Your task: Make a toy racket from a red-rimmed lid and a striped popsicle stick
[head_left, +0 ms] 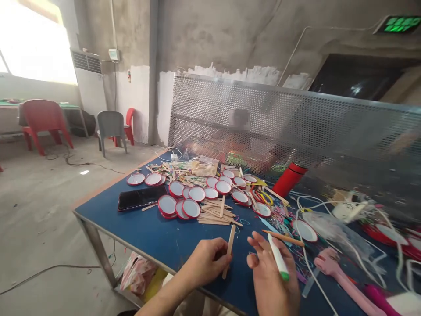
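The left hand (210,262) is closed with thumb and fingers around a flat wooden stick (230,241), which stands tilted above the near edge of the table, its upper end leaning away. Just beside it, the right hand (274,276) is turned palm up with fingers loosely curled and partly spread, a white marker (278,256) with a green end lodged among them; an orange-brown pointed stick (287,238) crosses behind the fingers, and whether the hand grips it I cannot tell. Beyond the hands, the blue tabletop (138,228) carries a loose heap of wooden sticks (213,213) and, around it, many round white discs with red rims (197,194), some overlapping. A black phone (140,198) lies toward the left edge. To the right are a tangle of coloured strands (276,221), a tilted red bottle (289,181), white cables (309,267), clear plastic (342,232) and a pink handheld device (345,278). A perforated metal panel (283,109) rises along the table's far side, with a person (238,140) dimly visible through it. Under the table's metal frame sits a pink patterned bag (138,272). The room has a bare concrete floor (52,219), a red chair (44,116) and a grey chair (111,125) at the left, a bright window (36,44), patchy grey-and-white walls (210,35) and a green lit sign (401,25) high at the right.
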### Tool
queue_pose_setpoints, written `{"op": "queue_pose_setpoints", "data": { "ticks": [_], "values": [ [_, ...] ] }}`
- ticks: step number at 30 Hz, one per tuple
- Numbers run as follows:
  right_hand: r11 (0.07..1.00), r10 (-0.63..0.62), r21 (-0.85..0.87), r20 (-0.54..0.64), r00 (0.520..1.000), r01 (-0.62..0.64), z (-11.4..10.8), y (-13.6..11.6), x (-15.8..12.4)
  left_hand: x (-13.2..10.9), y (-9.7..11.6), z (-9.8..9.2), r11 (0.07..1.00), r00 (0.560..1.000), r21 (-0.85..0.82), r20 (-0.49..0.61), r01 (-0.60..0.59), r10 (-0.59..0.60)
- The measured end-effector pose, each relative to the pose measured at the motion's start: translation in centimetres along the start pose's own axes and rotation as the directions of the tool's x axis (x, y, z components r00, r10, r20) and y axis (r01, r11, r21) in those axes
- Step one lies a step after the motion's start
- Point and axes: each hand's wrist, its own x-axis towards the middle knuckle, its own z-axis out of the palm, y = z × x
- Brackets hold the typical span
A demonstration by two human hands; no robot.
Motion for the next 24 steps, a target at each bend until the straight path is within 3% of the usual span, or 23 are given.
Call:
{"op": "queue_pose_setpoints", "data": {
  "ticks": [4, 8, 11, 14, 17, 24],
  "values": [
    [0.984, -0.166, -0.069, -0.072, 0.983, 0.161, 0.5, 0.6, -1.5, -0.1, 0.1, -0.2, 0.998, 0.999, 0.056, 0.021, -0.043, 0.042],
    [0.870, -0.407, -0.300, 0.007, 0.913, 0.390, 0.6, 1.3, -2.5, -0.1, 0.4, -0.2, 0.998, 0.998, 0.056, 0.055, -0.043, 0.040],
    [0.839, -0.402, -0.412, -0.031, 0.915, 0.354, 1.4, 1.4, -2.9, -0.1, 0.4, 0.0, 0.987, 0.998, 0.148, 0.034, -0.064, 0.060],
    [0.842, -0.446, -0.378, -0.089, 0.890, 0.384, 2.5, 1.3, -2.9, 0.0, 0.2, 0.0, 0.963, 0.995, 0.251, 0.004, -0.095, 0.098],
    [0.803, -0.503, -0.387, -0.032, 0.864, 0.453, 2.9, 1.1, -2.9, 0.0, 0.1, -0.1, 0.957, 0.996, 0.275, 0.017, -0.091, 0.089],
    [0.806, -0.473, -0.407, -0.008, 0.881, 0.429, 2.5, 0.5, -2.8, 0.1, -0.1, -0.2, 0.954, 0.993, 0.275, 0.048, -0.118, 0.109]
  ]
}}
